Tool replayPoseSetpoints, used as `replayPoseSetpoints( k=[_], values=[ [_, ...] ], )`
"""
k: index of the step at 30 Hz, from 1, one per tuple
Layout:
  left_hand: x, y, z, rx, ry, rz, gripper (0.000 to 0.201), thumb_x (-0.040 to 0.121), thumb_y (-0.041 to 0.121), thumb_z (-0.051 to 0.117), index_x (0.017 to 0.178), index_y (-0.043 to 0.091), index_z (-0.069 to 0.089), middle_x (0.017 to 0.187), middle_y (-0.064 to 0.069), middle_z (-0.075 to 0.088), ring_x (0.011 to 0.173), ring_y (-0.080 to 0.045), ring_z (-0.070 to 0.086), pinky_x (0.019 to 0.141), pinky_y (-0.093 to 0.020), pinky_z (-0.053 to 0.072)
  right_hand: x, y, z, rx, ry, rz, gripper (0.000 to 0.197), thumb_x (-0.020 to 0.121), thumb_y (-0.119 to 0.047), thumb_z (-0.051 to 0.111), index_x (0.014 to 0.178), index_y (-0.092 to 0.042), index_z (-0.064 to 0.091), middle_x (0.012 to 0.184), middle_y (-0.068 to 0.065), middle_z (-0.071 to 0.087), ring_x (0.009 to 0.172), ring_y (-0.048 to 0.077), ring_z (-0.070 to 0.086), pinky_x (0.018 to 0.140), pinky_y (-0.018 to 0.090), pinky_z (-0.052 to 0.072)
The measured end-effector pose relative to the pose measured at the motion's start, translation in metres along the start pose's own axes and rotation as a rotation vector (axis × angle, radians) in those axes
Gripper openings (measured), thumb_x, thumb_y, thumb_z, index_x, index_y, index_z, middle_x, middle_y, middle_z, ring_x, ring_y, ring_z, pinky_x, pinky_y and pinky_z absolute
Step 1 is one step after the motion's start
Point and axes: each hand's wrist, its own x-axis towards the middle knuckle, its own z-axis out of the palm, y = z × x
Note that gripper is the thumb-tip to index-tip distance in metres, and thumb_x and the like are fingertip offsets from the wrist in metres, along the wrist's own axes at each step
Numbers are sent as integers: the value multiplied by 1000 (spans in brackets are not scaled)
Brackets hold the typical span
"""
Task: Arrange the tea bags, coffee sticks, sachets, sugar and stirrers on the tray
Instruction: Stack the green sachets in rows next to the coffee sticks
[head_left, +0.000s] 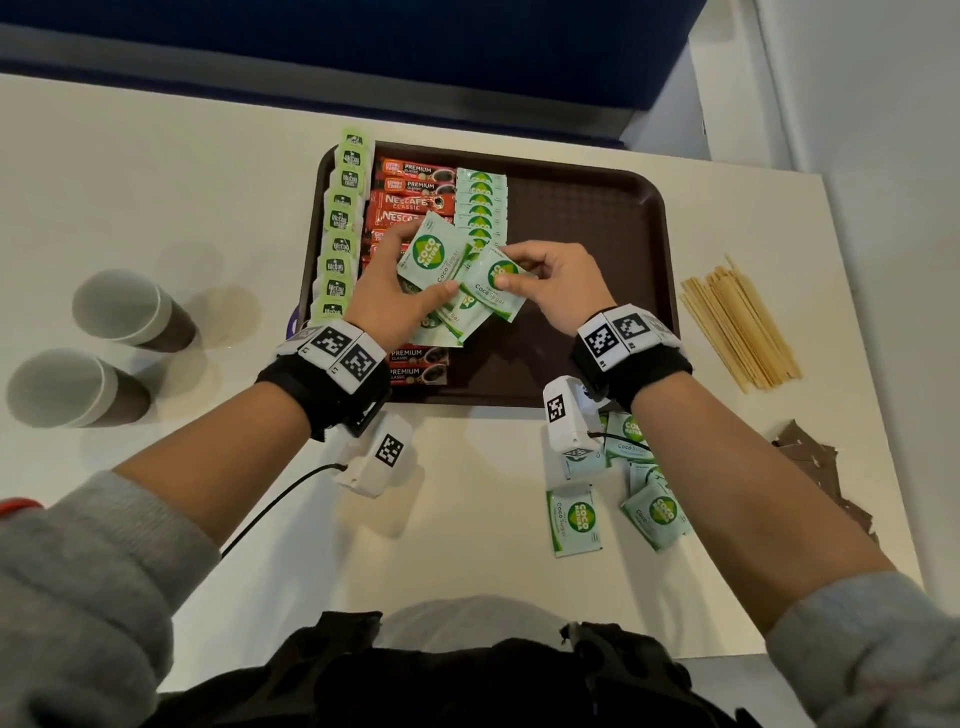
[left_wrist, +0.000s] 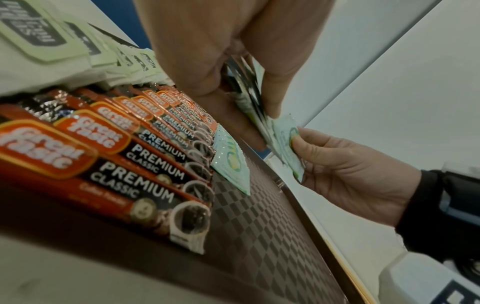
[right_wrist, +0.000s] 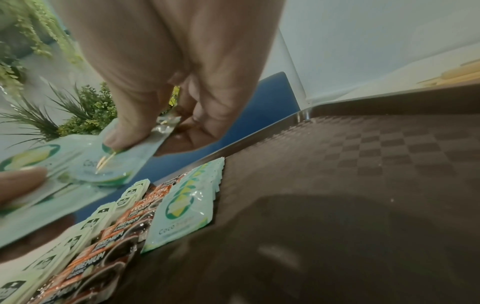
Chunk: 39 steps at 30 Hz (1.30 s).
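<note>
The white worktop carries my brown tray at frame centre, with tea bags, coffee sticks and a sugar row lined along its left part. Stirrers lie at right, loose sugar sachets below. Above the tray, my left hand grips a fanned sachet bunch; my right hand pinches one sachet.
</note>
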Motion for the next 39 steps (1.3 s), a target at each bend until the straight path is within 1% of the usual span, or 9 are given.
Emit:
replayPoseSetpoints(
  k=[4, 7, 12, 15, 19, 22, 25, 30, 39],
  values=[
    [0, 0, 4, 27, 9, -17, 64, 77, 7, 76, 130, 11, 40, 111, 6, 58, 94, -3, 61, 78, -14, 54, -2, -6, 1, -27, -39, -31, 36, 77, -19, 76, 112, -17, 69, 104, 0, 67, 97, 19, 61, 88, 31, 50],
    [-2, 0, 5, 30, 31, -31, 64, 76, 5, 77, 129, 11, 41, 112, 6, 58, 96, -6, 61, 80, -17, 54, -1, -7, 1, -1, 29, 2, 33, 72, -22, 80, 104, -17, 72, 98, 3, 69, 84, 14, 62, 77, 25, 53],
    [-2, -1, 3, 29, 64, -58, 65, 77, 5, 76, 130, 11, 38, 102, 13, 55, 90, 2, 59, 75, -14, 53, -1, 0, -3, 138, -12, 114, 21, 79, -7, 73, 99, -7, 67, 84, 11, 65, 62, 7, 63, 55, 13, 51],
    [-2, -2, 1, 40, 78, -67, 64, 78, 6, 75, 131, 11, 38, 105, 10, 56, 89, 3, 59, 72, -10, 52, 2, 2, -5, 112, 6, 94, 14, 85, -6, 67, 98, -11, 67, 79, 4, 65, 57, 3, 61, 57, 13, 50],
    [-1, -6, -6, 45, 138, -100, 65, 78, 8, 75, 131, 12, 38, 115, 3, 58, 103, -11, 59, 90, -29, 51, 7, 8, -5, 62, 55, 98, 13, 88, -5, 62, 98, -10, 68, 80, 5, 66, 61, 6, 62, 57, 14, 52],
    [-1, -8, -12, 95, 185, -122, 66, 79, 11, 75, 133, 11, 37, 117, 2, 57, 102, -10, 57, 89, -26, 49, 9, 14, -3, -39, 43, 112, 13, 89, -5, 60, 98, -11, 68, 83, 8, 65, 64, 10, 61, 60, 17, 55],
    [-1, -9, -17, 115, 219, -135, 66, 79, 12, 75, 133, 12, 37, 120, 0, 57, 103, -10, 56, 88, -25, 48, 10, 20, 3, -123, 10, 142, 12, 89, -8, 61, 95, -14, 69, 87, 12, 68, 71, 18, 65, 71, 27, 58],
    [-1, -10, -21, 119, 227, -140, 66, 77, 14, 76, 131, 13, 38, 123, -2, 58, 109, -15, 59, 95, -38, 51, 12, 20, 13, -217, 0, 145, 11, 86, -11, 66, 95, -15, 72, 79, 7, 65, 80, 23, 65, 84, 38, 55],
    [-3, -8, -25, 137, 194, -144, 65, 79, 13, 75, 132, 13, 38, 113, 6, 54, 104, -10, 57, 92, -32, 50, 16, 16, 19, -248, 38, 163, 10, 83, -10, 68, 92, -14, 70, 80, 5, 66, 80, 22, 67, 85, 35, 54]
  ],
)
